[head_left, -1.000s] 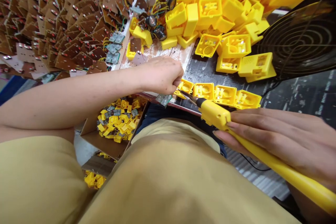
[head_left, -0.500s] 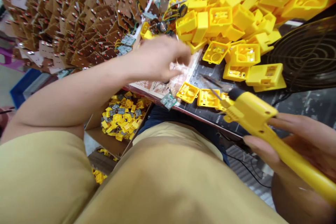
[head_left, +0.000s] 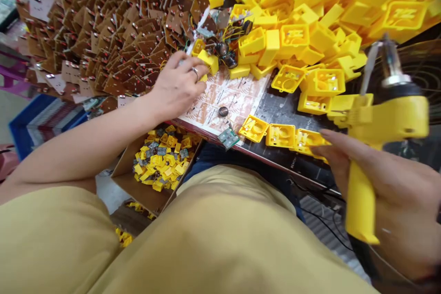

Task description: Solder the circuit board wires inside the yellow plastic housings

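Plastic predominates; metal, paper, cardboard and cloth also present.
Gun-shaped tool [head_left: 396,117]: smooth yellow plastic body, slight sheen; nose [head_left: 396,93] dark, tip [head_left: 392,57] metallic and shiny. Housings [head_left: 253,128] in row: moulded plastic, semi-gloss. Brown boards [head_left: 103,27]: flat, mostly matt, with glossy metal bits. Printed sheet [head_left: 237,94]: looks like paper. Bench top [head_left: 265,108]: dark, smooth, scuffed. Box [head_left: 139,183]: matt brown cardboard. Shirt [head_left: 223,220]: soft, matt cloth. Ring [head_left: 195,72]: polished metal.

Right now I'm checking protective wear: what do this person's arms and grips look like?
No glove shows on the left grip, just a metallic ring. The left forearm is bare below a loose, dull-yellow sleeve. The right grip shows no glove either; any sleeve there can't be made out.
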Demonstrator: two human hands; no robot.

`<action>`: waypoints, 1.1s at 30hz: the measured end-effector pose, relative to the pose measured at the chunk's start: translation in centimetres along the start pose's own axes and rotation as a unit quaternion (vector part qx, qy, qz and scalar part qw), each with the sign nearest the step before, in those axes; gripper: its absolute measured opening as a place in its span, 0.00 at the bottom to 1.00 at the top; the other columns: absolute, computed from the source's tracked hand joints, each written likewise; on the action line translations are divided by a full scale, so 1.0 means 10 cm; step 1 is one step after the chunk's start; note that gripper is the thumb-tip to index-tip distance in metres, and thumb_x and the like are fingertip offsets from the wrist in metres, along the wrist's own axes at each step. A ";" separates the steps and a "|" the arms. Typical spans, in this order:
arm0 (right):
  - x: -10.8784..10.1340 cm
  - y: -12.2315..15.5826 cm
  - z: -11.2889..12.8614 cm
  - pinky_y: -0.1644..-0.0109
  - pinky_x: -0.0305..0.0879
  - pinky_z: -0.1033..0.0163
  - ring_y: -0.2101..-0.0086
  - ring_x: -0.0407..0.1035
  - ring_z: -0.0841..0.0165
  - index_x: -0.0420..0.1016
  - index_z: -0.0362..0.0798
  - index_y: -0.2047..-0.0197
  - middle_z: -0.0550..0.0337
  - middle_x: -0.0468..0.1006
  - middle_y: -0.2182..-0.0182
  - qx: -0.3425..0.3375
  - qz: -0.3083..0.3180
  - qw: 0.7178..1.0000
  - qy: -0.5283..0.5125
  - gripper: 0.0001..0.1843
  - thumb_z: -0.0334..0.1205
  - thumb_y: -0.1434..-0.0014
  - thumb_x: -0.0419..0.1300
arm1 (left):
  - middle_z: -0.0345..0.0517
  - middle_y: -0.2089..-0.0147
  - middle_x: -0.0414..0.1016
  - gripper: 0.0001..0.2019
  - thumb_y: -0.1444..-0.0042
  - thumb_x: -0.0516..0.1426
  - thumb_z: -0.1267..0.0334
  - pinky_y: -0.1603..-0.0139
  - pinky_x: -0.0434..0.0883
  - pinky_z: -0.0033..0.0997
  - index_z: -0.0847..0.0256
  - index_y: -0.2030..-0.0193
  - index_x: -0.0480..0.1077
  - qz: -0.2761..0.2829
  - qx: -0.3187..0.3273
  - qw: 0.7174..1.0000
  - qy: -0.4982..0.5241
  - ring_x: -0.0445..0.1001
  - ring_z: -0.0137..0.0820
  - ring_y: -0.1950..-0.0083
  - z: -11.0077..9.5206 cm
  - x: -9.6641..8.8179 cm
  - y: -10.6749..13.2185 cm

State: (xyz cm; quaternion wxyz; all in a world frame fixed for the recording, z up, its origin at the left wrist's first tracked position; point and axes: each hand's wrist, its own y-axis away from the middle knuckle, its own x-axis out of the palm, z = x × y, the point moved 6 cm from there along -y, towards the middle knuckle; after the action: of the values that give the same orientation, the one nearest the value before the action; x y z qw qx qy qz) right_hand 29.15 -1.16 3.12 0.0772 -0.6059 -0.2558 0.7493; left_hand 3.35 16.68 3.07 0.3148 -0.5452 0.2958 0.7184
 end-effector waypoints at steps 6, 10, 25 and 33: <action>0.32 -0.27 0.17 0.48 0.73 0.57 0.59 0.77 0.65 0.67 0.47 0.44 0.54 0.80 0.61 -0.144 0.023 0.987 -0.068 0.17 0.48 0.30 0.58 | 0.47 0.62 0.81 0.14 0.36 0.56 0.59 0.54 0.72 0.41 0.56 0.48 0.79 0.007 -0.011 0.992 0.126 0.79 0.39 0.59 -0.01 -0.42 -0.07; 0.49 -0.33 0.29 0.49 0.74 0.56 0.61 0.77 0.65 0.66 0.46 0.42 0.55 0.81 0.61 -0.125 -0.006 0.991 -0.055 0.18 0.40 0.32 0.62 | 0.41 0.65 0.81 0.16 0.40 0.60 0.61 0.58 0.71 0.33 0.54 0.45 0.79 0.074 0.084 0.954 0.279 0.77 0.34 0.64 -0.27 -0.47 -0.28; 0.14 -0.08 0.15 0.48 0.78 0.59 0.53 0.79 0.63 0.70 0.48 0.45 0.52 0.83 0.53 -0.037 -0.126 0.985 -0.111 0.27 0.36 0.45 0.74 | 0.52 0.37 0.76 0.21 0.38 0.50 0.69 0.31 0.65 0.46 0.60 0.44 0.77 0.090 0.172 0.919 0.344 0.73 0.41 0.35 -0.65 -0.20 -0.32; -0.06 -0.07 0.17 0.61 0.74 0.70 0.72 0.77 0.75 0.75 0.52 0.55 0.69 0.83 0.70 -0.009 -0.127 0.989 -0.077 0.15 0.34 0.44 0.72 | 0.50 0.46 0.80 0.15 0.30 0.51 0.60 0.38 0.71 0.46 0.56 0.49 0.79 -0.116 0.192 0.924 0.309 0.75 0.39 0.43 -0.68 0.04 -0.25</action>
State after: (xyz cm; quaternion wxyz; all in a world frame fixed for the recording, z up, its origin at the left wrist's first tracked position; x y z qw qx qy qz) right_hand 27.54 -1.36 4.21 0.1465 -0.5095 -0.3423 0.7757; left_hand 9.22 13.09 0.92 0.3875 -0.6995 0.4456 0.4025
